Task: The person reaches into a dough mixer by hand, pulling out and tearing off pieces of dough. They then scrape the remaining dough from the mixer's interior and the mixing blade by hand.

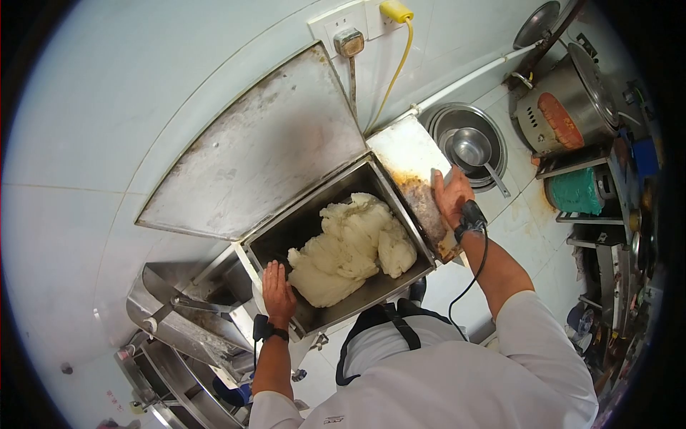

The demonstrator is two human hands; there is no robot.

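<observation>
A large lump of pale dough (350, 247) lies inside a rectangular metal tub (325, 314), which looks like a dough mixer's bowl. Its wide metal lid (264, 150) is raised against the wall. At the tub's left side, my left hand (279, 294) rests by the rim with fingers stretched out, close to the dough's left end and holding nothing. On the other side, my right hand (451, 196) lies with fingers apart against the stained, rusty housing (414, 171) joined to the tub, also holding nothing. Both wrists wear black straps with a small device.
Stacked metal bowls with a ladle (471, 146) stand on the floor at right. Beyond them are a big metal pot (564, 107) and a crowded shelf. Plugs, one yellow (396, 11), sit in wall sockets behind the lid. Another metal machine (171, 307) stands at left.
</observation>
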